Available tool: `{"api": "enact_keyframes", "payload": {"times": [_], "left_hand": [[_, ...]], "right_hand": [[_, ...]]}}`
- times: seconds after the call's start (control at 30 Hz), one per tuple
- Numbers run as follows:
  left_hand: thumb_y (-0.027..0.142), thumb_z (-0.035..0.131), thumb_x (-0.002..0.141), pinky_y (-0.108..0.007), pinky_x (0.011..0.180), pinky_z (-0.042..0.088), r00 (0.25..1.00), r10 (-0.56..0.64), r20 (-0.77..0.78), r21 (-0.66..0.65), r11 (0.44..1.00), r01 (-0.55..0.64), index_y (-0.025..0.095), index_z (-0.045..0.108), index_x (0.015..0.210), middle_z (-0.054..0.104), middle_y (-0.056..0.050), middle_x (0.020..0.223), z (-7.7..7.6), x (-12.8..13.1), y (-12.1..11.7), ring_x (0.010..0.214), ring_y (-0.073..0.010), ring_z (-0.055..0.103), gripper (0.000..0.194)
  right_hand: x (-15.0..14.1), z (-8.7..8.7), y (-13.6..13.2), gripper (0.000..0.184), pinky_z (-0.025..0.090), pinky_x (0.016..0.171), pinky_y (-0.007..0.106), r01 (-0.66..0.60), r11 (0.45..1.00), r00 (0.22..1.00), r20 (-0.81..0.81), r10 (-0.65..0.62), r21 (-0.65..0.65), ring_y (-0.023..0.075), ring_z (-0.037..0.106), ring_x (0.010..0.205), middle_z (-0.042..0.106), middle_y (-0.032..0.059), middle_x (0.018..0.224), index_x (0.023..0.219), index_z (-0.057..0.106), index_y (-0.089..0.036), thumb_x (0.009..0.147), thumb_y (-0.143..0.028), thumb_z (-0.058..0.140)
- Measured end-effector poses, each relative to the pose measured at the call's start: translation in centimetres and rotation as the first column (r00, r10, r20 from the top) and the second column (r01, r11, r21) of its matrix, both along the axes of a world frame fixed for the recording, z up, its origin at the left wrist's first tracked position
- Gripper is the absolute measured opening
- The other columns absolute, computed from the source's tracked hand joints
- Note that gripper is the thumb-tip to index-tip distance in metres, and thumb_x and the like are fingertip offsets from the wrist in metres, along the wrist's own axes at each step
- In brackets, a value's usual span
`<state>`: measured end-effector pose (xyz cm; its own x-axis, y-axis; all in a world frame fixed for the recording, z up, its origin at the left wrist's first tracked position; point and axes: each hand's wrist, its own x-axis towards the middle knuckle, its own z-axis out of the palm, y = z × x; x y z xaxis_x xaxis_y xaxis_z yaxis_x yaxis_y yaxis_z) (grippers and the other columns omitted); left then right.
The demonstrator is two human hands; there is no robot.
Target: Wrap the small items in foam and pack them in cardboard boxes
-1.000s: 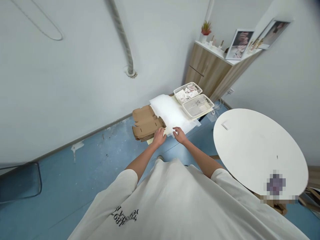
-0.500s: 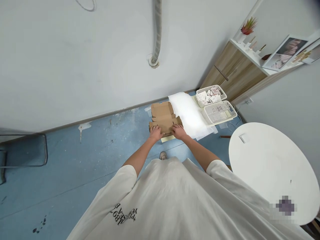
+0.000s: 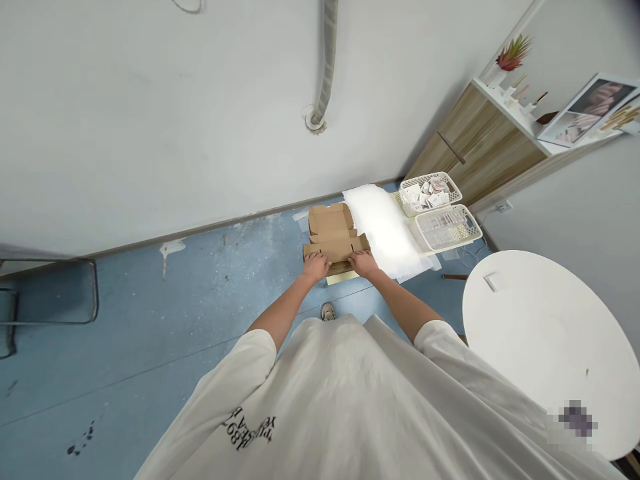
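A brown cardboard box (image 3: pixel 331 223) lies partly unfolded, its far panel spread flat and its slotted side flaps sticking out. My left hand (image 3: pixel 315 266) grips the near left corner, fingers bent over the cardboard edge. At the near right corner, my right hand (image 3: pixel 363 263) holds the same edge beside a dark slot. Both thumbs point inward along the near side, where a darker strip of cardboard shows between the hands. Just right of the box is a bright white sheet (image 3: pixel 383 230).
Beyond the sheet stand a white basket with small packets (image 3: pixel 407 208) and another basket holding clear plastic pieces (image 3: pixel 423 245). A round white table (image 3: pixel 540 320) is at right, a wooden cabinet (image 3: pixel 493 137) behind. A metal-framed chair (image 3: pixel 96 293) stands at far left.
The view has shifted slightly, so most things sit a little farther right. Both hands stay at the box's near edge, with more of its near side showing between them.
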<state>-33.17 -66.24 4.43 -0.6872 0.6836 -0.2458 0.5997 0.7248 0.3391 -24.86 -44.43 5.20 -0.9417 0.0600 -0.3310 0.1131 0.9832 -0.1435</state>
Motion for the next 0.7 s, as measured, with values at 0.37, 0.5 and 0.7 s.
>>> {"api": "enact_keyframes", "payload": {"times": [0.37, 0.5, 0.7], "left_hand": [[0.010, 0.049, 0.092, -0.043, 0.093, 0.045, 0.968, -0.190, -0.167, -0.047, 0.982, 0.185, 0.016, 0.076, 0.092, 0.073, -0.014, 0.096, 1.1, 0.2, 0.0, 0.100, -0.0276, 0.065, 0.027], [0.010, 0.047, 0.092, -0.042, 0.092, 0.043, 0.925, -0.249, -0.287, 0.039, 0.962, 0.272, 0.017, 0.074, 0.096, 0.072, -0.013, 0.094, 2.2, 0.5, -0.3, 0.095, -0.0257, 0.065, 0.027], [0.010, 0.044, 0.093, -0.044, 0.108, 0.035, 0.904, -0.268, -0.333, 0.109, 0.942, 0.319, 0.021, 0.071, 0.114, 0.071, -0.013, 0.114, 5.1, 0.6, -0.6, 0.112, -0.0259, 0.061, 0.036]], "right_hand": [[1.3, 0.0, -0.9, 0.040, 0.025, 0.109, 0.043, -0.053, 0.992, 0.993, -0.103, 0.064, 0.111, 0.0303, 0.055, 0.116, 0.067, 0.0183, 0.126, 0.129, 0.063, -0.011, 0.101, -0.025, 0.038], [2.0, -0.1, -0.9, 0.049, 0.026, 0.109, 0.042, 0.002, 0.995, 0.992, -0.122, 0.011, 0.105, 0.0317, 0.051, 0.121, 0.060, 0.0182, 0.137, 0.144, 0.051, -0.013, 0.102, -0.033, 0.038], [1.8, 1.1, -1.1, 0.055, 0.023, 0.113, 0.041, 0.059, 0.994, 0.983, -0.180, -0.041, 0.096, 0.0306, 0.047, 0.128, 0.053, 0.0161, 0.147, 0.156, 0.038, -0.015, 0.102, -0.026, 0.032]]}}
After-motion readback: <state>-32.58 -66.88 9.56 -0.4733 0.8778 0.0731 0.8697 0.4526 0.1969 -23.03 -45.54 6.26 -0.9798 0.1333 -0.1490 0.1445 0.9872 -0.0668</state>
